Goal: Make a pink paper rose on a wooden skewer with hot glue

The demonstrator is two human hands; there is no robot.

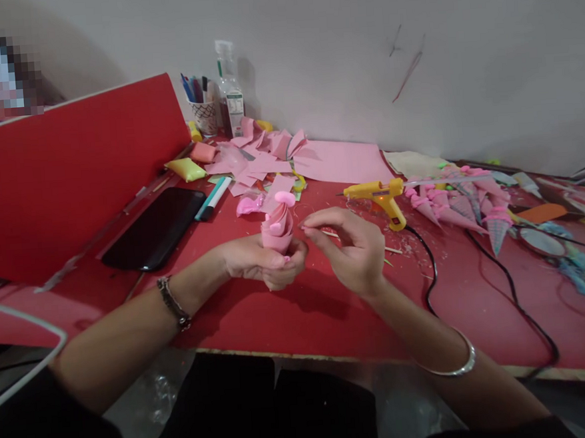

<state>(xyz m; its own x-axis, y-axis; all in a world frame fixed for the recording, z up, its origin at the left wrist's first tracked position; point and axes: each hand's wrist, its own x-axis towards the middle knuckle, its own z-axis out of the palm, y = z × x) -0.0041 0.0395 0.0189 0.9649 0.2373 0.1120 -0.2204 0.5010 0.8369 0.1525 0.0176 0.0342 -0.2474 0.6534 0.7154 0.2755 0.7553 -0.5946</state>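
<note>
At the far left of the frame I see a tall red upright board (69, 174) standing along the edge of the red tabletop (329, 310), and just right of its foot a black flat phone (155, 228) lies face up, with a teal-and-white marker pen (213, 198) beside it. Up at the back, in the upper middle, a patterned cup of pens (205, 111) stands next to a clear plastic bottle (229, 90), and a scatter of pink paper offcuts (263, 157) spreads below them. In the centre of the frame my left hand (260, 261) is closed around the lower part of a rolled pink paper cone topped with a pink blob (278, 227), holding it upright just above the table. Immediately right of it, my right hand (349, 248) hovers with thumb and forefinger pinched together close to the cone's rim; I cannot tell whether anything is between them. Further right, a yellow hot-glue gun (384, 196) rests on the table with its black cord (477, 279) trailing toward the lower right, and a heap of finished pink and patterned paper cones (462, 207) lies at mid-right.
</note>
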